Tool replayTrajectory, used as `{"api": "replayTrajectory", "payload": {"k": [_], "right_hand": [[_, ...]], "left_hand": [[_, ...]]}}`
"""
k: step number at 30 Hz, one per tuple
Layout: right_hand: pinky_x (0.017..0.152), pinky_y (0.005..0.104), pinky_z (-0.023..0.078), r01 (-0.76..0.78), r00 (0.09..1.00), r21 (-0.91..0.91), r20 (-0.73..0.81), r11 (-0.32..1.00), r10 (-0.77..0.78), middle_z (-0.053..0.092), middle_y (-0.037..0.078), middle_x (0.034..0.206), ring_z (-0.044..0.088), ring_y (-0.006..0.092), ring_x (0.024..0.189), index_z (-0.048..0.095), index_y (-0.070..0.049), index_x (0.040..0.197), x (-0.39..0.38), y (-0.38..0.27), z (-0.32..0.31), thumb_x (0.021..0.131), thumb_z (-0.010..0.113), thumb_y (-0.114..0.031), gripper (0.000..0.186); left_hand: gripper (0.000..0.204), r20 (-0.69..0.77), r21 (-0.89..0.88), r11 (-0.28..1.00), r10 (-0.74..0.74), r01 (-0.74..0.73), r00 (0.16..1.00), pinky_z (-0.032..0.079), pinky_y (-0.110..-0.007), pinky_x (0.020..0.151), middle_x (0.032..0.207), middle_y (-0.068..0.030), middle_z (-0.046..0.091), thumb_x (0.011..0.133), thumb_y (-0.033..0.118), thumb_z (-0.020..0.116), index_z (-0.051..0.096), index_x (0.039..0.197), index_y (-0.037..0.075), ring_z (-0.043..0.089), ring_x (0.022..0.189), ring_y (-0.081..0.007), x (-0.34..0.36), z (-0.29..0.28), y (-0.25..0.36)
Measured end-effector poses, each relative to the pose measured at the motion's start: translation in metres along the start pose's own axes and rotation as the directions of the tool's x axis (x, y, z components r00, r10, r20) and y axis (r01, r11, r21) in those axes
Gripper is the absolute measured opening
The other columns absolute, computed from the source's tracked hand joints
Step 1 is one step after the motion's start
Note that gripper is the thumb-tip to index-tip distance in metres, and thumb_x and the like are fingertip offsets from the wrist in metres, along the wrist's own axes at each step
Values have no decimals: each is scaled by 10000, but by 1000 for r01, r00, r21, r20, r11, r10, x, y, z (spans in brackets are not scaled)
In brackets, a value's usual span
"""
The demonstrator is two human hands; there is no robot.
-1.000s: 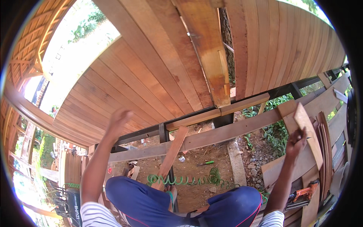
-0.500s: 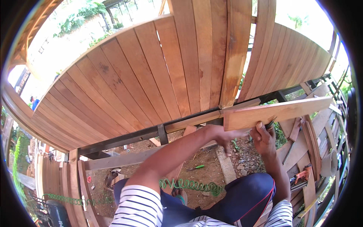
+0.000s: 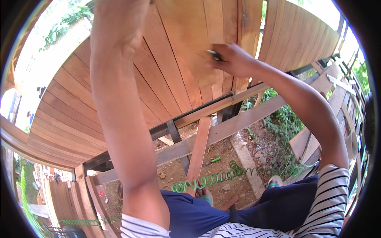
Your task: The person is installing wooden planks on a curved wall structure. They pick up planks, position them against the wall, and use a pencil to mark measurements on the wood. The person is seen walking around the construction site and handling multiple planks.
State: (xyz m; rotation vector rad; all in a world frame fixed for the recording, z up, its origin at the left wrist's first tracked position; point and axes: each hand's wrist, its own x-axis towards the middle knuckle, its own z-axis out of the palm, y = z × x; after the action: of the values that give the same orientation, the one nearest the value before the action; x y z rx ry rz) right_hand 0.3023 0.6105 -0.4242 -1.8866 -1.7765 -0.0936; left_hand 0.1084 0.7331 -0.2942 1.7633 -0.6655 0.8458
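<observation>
A wooden board (image 3: 186,35), smeared by motion, is raised upright before the curved wall of vertical planks (image 3: 75,115). My right hand (image 3: 234,59) is closed at the board's right edge, with a dark, pen-like thing (image 3: 216,55) also between its fingers. My left arm reaches up across the left of the view. My left hand (image 3: 121,25) is blurred at the top edge near the board, its fingers cut off or smeared. Behind the board, the planks are partly hidden by it and by my left arm.
Below the wall runs a dark metal frame (image 3: 160,130) with a timber rail (image 3: 228,131). A reddish plank (image 3: 198,148) leans across the rail. A green coiled hose (image 3: 212,180) hangs over my legs. A green-handled tool (image 3: 215,160) lies on the dirt. Boards (image 3: 303,144) are piled at right.
The board has gone from lying nearly level at the right to upright, higher and further left. Both my hands have risen, and my view has shifted slightly.
</observation>
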Motion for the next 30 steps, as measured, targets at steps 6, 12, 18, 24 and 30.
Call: {"api": "replayTrajectory", "payload": {"k": [6,12,18,24,30], "right_hand": [[664,452,486,14,876,154,-478,988,63,613,203,779,615,385,737,574,-7,1071,28,16,96,865,713,-310,392],[727,434,515,-441,832,462,-111,769,544,687,191,867,672,386,859,626,-7,1028,-57,35,199,818,750,-208,316],[596,291,471,-412,779,819,90,399,621,643,37,761,592,99,681,663,1,1024,-35,28,234,871,735,-196,260],[584,273,460,-52,712,994,103,-94,695,625,19,813,560,101,665,652,16,979,17,10,242,873,726,-145,207],[646,271,470,200,708,910,121,-362,695,625,29,894,571,105,748,633,-12,986,53,-5,281,886,726,-187,222]], "left_hand": [[267,-558,400,908,134,124,819,515,-308,850,1081,-99,657,962,162,603,602,1132,-43,629,989,-168,-2,-57,-40],[286,-560,487,865,203,121,803,482,-263,800,1015,-91,645,940,158,644,564,1138,-32,594,920,-112,1,-115,-60],[577,-548,815,451,396,365,737,514,-344,731,905,-140,675,826,468,759,636,1001,-68,639,804,-201,41,-134,-105],[782,-444,875,-7,390,484,807,455,-385,543,528,-109,604,757,764,636,658,550,10,578,524,-231,57,-149,-119],[652,-292,941,-74,319,331,902,542,-334,791,926,-115,749,814,662,655,760,1010,49,715,849,-247,56,-180,-111]]}}
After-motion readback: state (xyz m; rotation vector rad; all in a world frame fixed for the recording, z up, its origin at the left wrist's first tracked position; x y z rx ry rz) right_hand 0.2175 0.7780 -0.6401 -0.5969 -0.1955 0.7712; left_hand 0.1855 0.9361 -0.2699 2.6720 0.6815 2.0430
